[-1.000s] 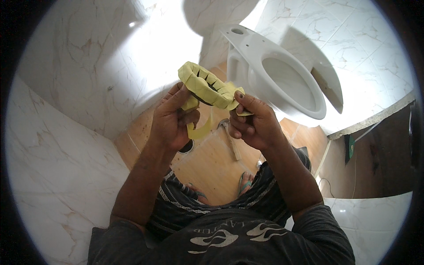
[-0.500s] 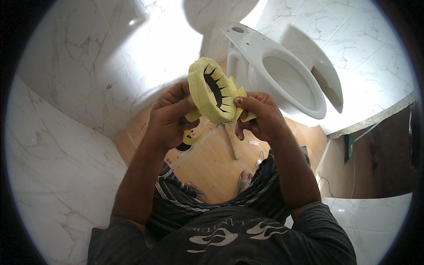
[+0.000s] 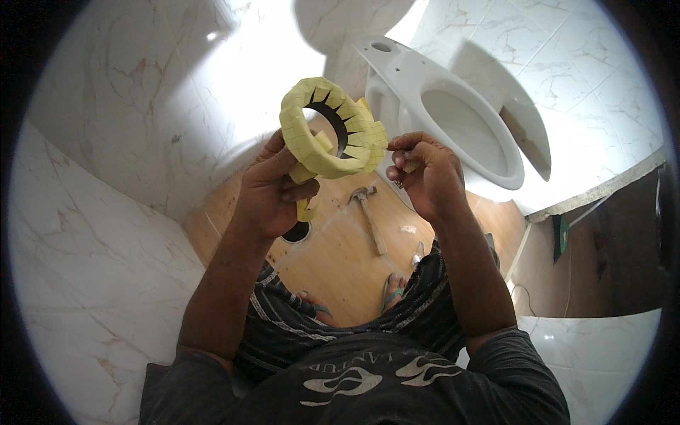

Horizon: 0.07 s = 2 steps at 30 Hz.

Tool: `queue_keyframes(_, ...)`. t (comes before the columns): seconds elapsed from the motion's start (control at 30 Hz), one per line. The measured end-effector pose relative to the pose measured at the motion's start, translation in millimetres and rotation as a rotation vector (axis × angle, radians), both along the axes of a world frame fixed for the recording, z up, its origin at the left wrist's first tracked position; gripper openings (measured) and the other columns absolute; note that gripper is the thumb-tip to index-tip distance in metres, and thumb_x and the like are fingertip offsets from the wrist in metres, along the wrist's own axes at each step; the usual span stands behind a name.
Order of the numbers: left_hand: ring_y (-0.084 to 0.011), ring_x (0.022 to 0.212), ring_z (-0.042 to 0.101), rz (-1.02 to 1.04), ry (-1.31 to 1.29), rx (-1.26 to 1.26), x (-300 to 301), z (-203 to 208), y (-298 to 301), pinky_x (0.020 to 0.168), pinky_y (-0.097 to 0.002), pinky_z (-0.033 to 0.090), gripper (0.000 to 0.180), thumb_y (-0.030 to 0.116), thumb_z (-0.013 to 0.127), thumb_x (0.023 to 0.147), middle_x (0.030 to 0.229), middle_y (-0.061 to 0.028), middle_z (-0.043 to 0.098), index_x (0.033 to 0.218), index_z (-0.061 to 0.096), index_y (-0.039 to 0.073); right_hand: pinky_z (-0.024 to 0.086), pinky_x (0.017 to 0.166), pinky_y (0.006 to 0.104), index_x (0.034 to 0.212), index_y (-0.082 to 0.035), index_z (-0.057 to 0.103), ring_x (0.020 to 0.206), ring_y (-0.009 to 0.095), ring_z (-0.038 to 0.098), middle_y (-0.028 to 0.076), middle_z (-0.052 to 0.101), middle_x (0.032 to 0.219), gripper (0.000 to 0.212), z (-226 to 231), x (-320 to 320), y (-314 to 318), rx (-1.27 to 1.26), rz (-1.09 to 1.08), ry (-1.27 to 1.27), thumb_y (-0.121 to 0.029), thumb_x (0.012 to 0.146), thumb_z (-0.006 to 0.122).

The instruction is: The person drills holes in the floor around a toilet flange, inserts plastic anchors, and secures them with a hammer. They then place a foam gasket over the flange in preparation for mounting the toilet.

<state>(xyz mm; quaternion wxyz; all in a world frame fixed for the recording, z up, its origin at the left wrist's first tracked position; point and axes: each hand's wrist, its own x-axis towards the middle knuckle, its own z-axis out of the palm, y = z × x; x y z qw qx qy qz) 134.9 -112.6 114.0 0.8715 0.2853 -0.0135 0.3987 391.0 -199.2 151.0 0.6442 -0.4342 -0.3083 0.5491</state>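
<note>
My left hand (image 3: pixel 265 188) is closed on a thick ring (image 3: pixel 296 138) covered in folded, creased yellow paper, with a dark inner band showing under the paper's jagged edge. It holds the ring raised and tilted by its lower left side. Below those fingers hangs a yellow paper strip (image 3: pixel 306 210). At the ring's right side, my right hand (image 3: pixel 433 177) has its thumb and fingers drawn together. Between them shows a small scrap of yellow paper (image 3: pixel 411 166). Whether its fingertips touch the ring's edge, I cannot tell.
A white toilet bowl (image 3: pixel 425 74) stands ahead to the right by the marbled tile wall (image 3: pixel 127 106). On the orange tiled floor (image 3: pixel 333 273) lie a claw hammer (image 3: pixel 372 223) and a round dark hole (image 3: pixel 296 232). My sandalled feet are just behind.
The ring has moved up and left and turned so its opening shows more. My right hand has come away from the paper at its side, a yellow scrap in its fingers.
</note>
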Motion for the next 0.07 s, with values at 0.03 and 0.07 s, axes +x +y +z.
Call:
queue_keyframes(0.03,-0.0003,0.065,0.051,-0.004,0.017,-0.001,0.5,-1.5,-0.1,0.047,-0.0158,0.037,0.032,0.015,0.057,0.104,0.111,-0.0043,0.069,0.136,0.059,0.009,0.06,0.079,0.0457,0.119,0.004,0.06,0.082,0.02,0.061,0.013,0.059,0.095,0.034,0.3,2.7,0.7,-0.065,0.025,0.033,-0.012,0.089,0.068)
queue_keyframes(0.07,-0.0001,0.067,0.053,-0.008,0.033,-0.002,0.8,-2.9,-0.2,0.048,-0.016,0.037,0.033,0.015,0.057,0.104,0.113,-0.0042,0.069,0.137,0.059,0.009,0.06,0.079,0.0457,0.119,0.004,0.06,0.082,0.02,0.061,0.013,0.059,0.095,0.034,-0.7,2.6,0.1,-0.069,0.025,0.035,-0.012,0.089,0.068)
